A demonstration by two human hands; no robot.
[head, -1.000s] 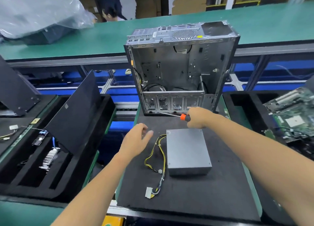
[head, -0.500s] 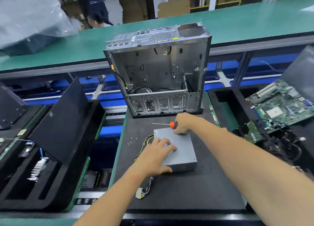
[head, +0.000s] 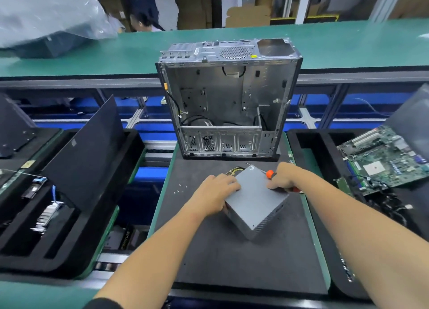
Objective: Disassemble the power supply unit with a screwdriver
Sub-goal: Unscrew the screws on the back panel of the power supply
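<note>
The grey power supply unit (head: 255,200) sits turned at an angle on the dark foam mat (head: 232,262), one corner toward me. My left hand (head: 214,196) grips its left edge, fingers over the top. My right hand (head: 286,177) holds the orange-handled screwdriver (head: 269,174) and also touches the unit's right edge. The thin shaft points left over the unit's far corner. Yellow and black cables (head: 235,170) show behind the unit.
An empty open computer case (head: 228,104) stands at the mat's far edge. Several small screws (head: 180,189) lie left of the unit. A green motherboard (head: 383,160) lies in the right tray. Black foam trays (head: 69,192) with parts stand at the left.
The power supply has been rotated so a corner faces me. My left hand moved from its top to its left edge, and my right hand came down to its right edge.
</note>
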